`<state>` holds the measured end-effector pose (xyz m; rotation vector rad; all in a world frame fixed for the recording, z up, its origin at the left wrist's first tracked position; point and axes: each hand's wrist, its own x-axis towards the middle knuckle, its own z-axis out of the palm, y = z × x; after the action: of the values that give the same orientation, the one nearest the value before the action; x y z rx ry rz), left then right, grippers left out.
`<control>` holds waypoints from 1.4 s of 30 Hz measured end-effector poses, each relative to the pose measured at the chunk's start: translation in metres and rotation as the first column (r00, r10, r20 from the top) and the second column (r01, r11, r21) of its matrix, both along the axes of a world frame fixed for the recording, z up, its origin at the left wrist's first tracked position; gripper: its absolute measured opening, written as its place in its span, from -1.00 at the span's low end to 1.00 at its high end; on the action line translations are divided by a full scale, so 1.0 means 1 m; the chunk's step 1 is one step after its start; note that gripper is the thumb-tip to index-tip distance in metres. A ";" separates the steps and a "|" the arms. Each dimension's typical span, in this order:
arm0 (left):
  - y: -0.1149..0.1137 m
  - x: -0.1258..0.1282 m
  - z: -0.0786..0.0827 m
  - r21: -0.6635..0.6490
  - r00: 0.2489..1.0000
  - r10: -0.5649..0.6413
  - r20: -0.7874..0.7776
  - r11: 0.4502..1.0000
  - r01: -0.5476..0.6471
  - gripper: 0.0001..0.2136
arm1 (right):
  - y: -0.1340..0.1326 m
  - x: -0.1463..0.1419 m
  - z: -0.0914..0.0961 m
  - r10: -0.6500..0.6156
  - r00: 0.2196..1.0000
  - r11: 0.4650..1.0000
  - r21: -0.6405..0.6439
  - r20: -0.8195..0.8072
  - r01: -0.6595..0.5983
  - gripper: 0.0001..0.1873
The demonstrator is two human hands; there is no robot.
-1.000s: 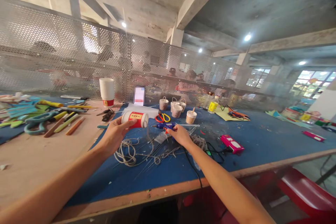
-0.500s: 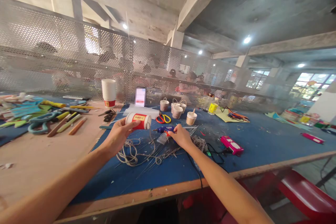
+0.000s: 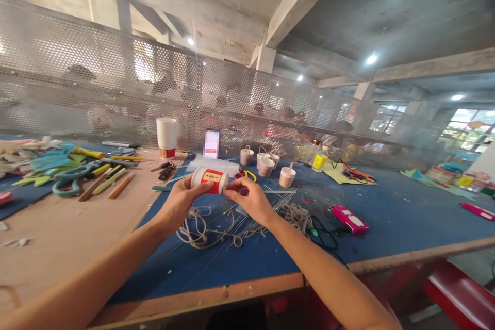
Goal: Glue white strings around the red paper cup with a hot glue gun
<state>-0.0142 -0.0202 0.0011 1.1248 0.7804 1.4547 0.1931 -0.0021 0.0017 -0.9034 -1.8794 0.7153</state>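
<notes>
My left hand (image 3: 180,203) holds a white paper cup (image 3: 209,180) with a red label, lying on its side above the blue table mat (image 3: 386,211). My right hand (image 3: 251,202) is just right of the cup's open end. Its thumb and forefinger are pinched together at the rim, and what they hold is too small to make out. A loose tangle of pale string (image 3: 197,224) and thin wires lies on the mat under both hands. The glue gun is hidden behind my right hand.
Red and yellow scissors (image 3: 243,174), several small cup baskets (image 3: 266,165) and a stack of paper cups (image 3: 166,136) stand behind. A pink box (image 3: 350,219) with a black cable lies to the right. Coloured foam strips (image 3: 77,175) fill the left. A perforated metal screen (image 3: 96,93) backs the table, with people beyond it.
My right hand left the blue glue gun and moved left to the cup's open end. My left hand kept the cup, and the view shifted slightly.
</notes>
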 end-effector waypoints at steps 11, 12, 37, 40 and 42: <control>0.006 0.000 -0.010 0.022 0.986 0.032 -0.163 0.999 -0.029 -0.69 | -0.006 0.005 -0.002 0.008 0.997 0.999 0.038 -0.078 -0.005 -0.89; 0.006 0.000 -0.011 0.032 0.983 0.036 -0.182 0.999 -0.031 -0.69 | -0.007 0.005 -0.001 -0.005 0.998 0.997 0.073 -0.065 0.009 -0.91; 0.001 0.002 -0.010 0.010 0.962 -0.060 -0.265 0.998 0.065 -0.73 | -0.007 0.010 0.009 -0.199 0.976 0.888 0.437 0.093 0.139 -0.96; 0.002 0.001 -0.010 0.006 0.964 -0.072 -0.256 0.997 0.076 -0.75 | -0.006 0.010 0.008 -0.205 0.974 0.888 0.437 0.097 0.143 -0.96; 0.002 0.001 -0.011 0.007 0.965 -0.073 -0.252 0.997 0.077 -0.76 | -0.005 0.010 0.009 -0.207 0.974 0.886 0.440 0.095 0.145 -0.96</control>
<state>-0.0132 -0.0179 -0.0097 1.3550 0.8924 1.2722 0.2032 -0.0074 0.0103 -0.8347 -1.9398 0.1122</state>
